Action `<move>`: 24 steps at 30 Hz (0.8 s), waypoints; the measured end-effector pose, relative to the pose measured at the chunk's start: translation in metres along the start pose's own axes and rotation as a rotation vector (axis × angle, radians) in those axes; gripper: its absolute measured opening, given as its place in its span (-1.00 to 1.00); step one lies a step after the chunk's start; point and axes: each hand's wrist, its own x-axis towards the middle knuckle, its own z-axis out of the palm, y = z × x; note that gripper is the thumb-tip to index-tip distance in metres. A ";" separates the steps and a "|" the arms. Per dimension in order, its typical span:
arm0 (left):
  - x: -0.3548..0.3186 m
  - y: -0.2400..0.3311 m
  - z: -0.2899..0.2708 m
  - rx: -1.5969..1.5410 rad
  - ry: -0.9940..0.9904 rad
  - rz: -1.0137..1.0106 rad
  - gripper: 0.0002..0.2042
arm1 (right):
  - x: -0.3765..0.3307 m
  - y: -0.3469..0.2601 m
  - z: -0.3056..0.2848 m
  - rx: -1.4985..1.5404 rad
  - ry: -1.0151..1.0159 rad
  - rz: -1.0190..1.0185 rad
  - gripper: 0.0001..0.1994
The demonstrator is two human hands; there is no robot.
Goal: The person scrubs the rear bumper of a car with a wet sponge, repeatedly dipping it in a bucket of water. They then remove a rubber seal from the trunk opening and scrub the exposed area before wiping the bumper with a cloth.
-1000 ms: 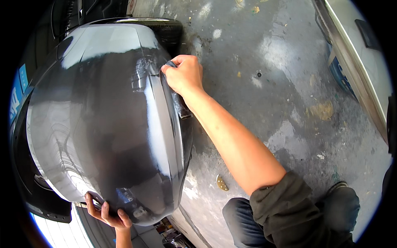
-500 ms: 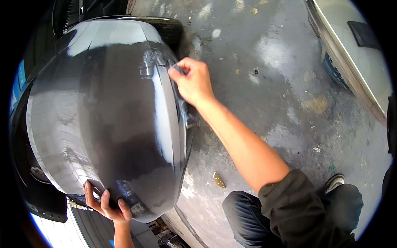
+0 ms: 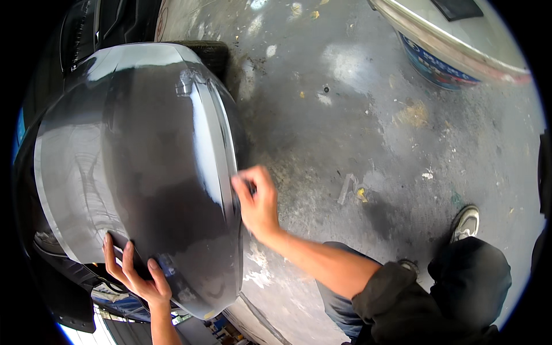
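— What had changed in the head view since the earlier frames?

— The right hand (image 3: 259,201) had slid from the far end of the glossy dark grey curved car body panel (image 3: 144,172) down to the middle of its right edge. Its fingers were curled, pinching something small and dark against the edge; I could not tell what it was. The left hand (image 3: 135,276) had stayed at the near left rim, fingers spread and flat on the panel, gripping nothing.

— And where was the panel itself?

— It filled the left half of the scene, upright, with its right edge next to the stained grey concrete floor (image 3: 356,132).

— What else lay around, and did anything block the view?

— A white round bucket with a blue band (image 3: 443,57) stood far right, well apart from the hands. A small grey flat scrap (image 3: 347,188) lay on the floor right of the right hand. The person's grey shoe (image 3: 466,223) and dark sleeve (image 3: 397,299) sat near right. The panel's bulge hid whatever was behind it.

— Surfaces?

— The panel was smooth, mirror-like and convex, with a pale strip along its edge; the floor was rough, mottled with pale patches.
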 end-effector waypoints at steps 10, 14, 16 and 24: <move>0.004 0.006 0.003 -0.017 0.060 -0.032 -0.59 | -0.068 0.020 -0.040 0.089 -0.234 0.240 -0.85; 0.000 0.008 0.001 -0.018 0.059 -0.033 -0.59 | -0.014 -0.003 -0.056 0.140 -0.225 0.621 -0.77; 0.001 0.007 0.001 -0.021 0.065 -0.030 -0.59 | -0.003 -0.008 -0.056 0.109 -0.243 0.671 -0.75; 0.002 0.010 0.000 -0.021 0.067 -0.030 -0.59 | -0.001 -0.014 -0.059 0.640 -0.285 0.867 -0.70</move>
